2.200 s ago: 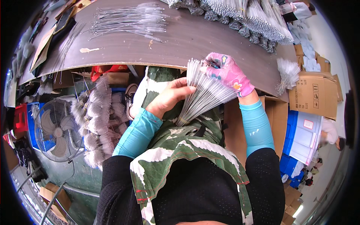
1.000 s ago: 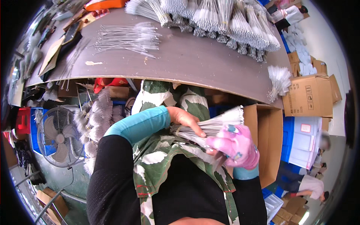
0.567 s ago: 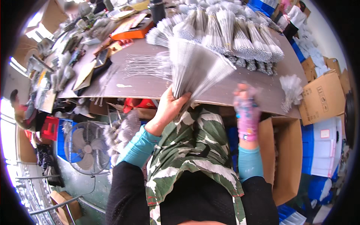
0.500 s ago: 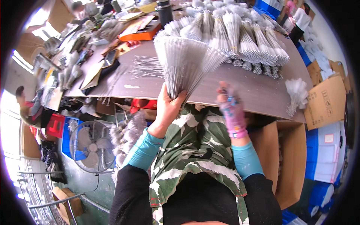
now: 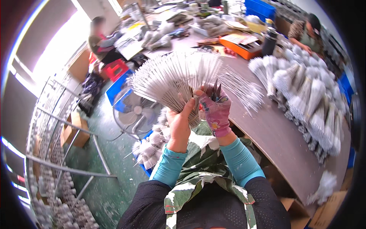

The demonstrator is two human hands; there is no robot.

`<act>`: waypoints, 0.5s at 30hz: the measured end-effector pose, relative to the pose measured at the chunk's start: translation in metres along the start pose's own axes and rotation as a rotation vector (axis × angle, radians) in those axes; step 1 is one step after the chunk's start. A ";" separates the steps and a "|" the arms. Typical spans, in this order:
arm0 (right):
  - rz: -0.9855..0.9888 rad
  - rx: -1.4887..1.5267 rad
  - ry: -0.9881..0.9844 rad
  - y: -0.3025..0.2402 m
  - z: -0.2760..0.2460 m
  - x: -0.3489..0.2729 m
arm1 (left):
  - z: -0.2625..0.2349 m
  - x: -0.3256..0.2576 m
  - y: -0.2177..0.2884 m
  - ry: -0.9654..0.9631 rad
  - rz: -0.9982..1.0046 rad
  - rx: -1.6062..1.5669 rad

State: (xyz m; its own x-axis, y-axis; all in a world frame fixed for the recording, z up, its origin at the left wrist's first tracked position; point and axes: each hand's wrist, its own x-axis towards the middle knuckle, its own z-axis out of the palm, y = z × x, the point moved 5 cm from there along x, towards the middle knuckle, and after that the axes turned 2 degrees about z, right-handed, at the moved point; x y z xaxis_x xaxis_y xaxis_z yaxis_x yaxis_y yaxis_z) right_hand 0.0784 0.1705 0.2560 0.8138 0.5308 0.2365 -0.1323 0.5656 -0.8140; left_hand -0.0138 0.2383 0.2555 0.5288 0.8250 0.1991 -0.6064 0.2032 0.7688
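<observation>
A fanned bundle of thin wire brushes with whitish bristles stands upright before me, its bare stems gathered below. My left hand is closed around those stems. My right hand, in a pink flowered glove with bare fingertips, grips a dark pointed tool that looks like pliers, tips up. Its thumb and a finger touch the right side of the bundle; the tool's handles are hidden in the palm. Just right of the bundle, loose wire brushes lie spread on the brown table.
Many tied brush bundles pile up at the table's right. Behind are a dark bottle and an orange box. A fan and a metal rack stand left. Two people sit farther off, at left and right.
My view has swung left. The bundle has fanned wider and tilted left. My right hand, apart from it before, now touches its right side, with the pliers showing.
</observation>
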 end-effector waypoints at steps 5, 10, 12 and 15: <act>0.030 0.019 -0.063 0.023 0.027 0.001 | -0.033 -0.006 0.009 0.138 0.070 0.069; 0.059 0.144 -0.130 0.025 0.040 -0.004 | -0.048 -0.002 0.012 0.168 0.161 0.254; -0.023 -0.104 -0.265 0.021 0.041 0.000 | -0.047 -0.002 0.016 0.155 0.252 0.322; -0.068 -0.179 -0.149 0.017 0.036 0.003 | -0.045 -0.002 0.021 0.188 0.233 0.255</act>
State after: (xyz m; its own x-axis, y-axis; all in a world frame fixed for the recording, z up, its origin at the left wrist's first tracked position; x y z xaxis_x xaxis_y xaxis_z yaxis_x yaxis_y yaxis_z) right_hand 0.0580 0.2039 0.2621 0.7231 0.5903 0.3586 0.0327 0.4893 -0.8715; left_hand -0.0547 0.2646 0.2440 0.2621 0.9205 0.2898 -0.5180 -0.1193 0.8471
